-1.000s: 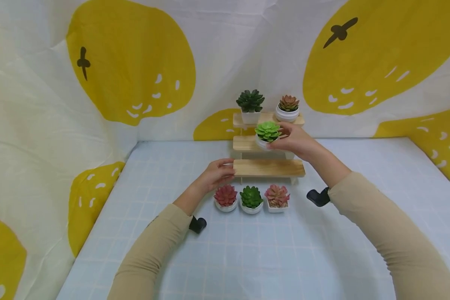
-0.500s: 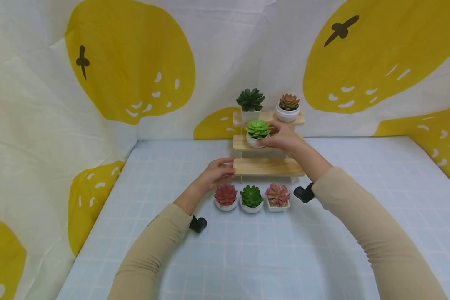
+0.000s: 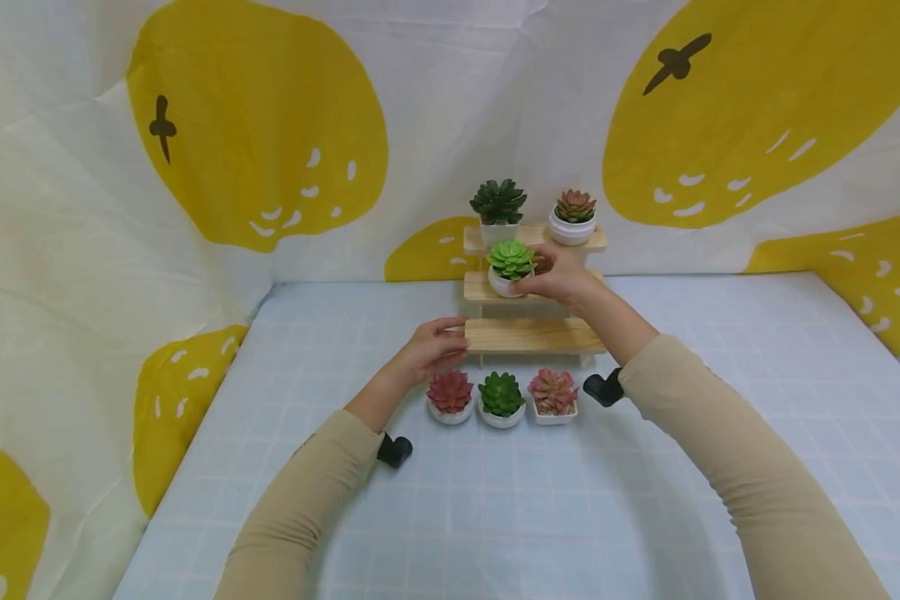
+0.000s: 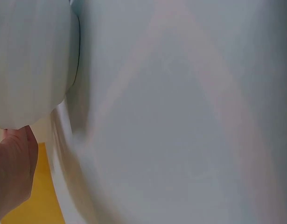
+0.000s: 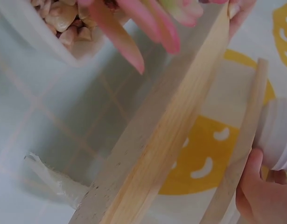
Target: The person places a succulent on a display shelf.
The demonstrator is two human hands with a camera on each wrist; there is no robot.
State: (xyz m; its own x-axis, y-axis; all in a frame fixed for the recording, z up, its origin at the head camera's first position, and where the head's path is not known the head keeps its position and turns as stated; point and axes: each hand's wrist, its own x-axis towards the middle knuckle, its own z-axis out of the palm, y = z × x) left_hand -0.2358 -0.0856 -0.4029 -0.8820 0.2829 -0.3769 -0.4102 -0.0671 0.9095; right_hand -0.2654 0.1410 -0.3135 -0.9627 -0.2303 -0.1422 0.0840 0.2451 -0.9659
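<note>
My right hand (image 3: 562,275) pinches the white ribbed pot of a bright green succulent (image 3: 512,260), over the left part of the middle tier of a wooden stepped stand (image 3: 536,335). In the right wrist view that pot (image 5: 278,133) appears to sit against the board, with my thumb beside its base. My left hand (image 3: 431,350) grips the left end of the lowest tier. On the top tier stand a dark green succulent (image 3: 498,204) and an orange-brown succulent (image 3: 573,217).
In front of the stand, a red succulent (image 3: 451,393), a green succulent (image 3: 502,396) and a pink succulent (image 3: 552,393) line up on the light blue gridded tabletop (image 3: 495,508). A fruit-printed cloth (image 3: 450,100) hangs behind.
My right hand has carried the bright green succulent leftward along the middle tier and slightly down, mostly in the first half second. My left hand stays on the stand's end.
</note>
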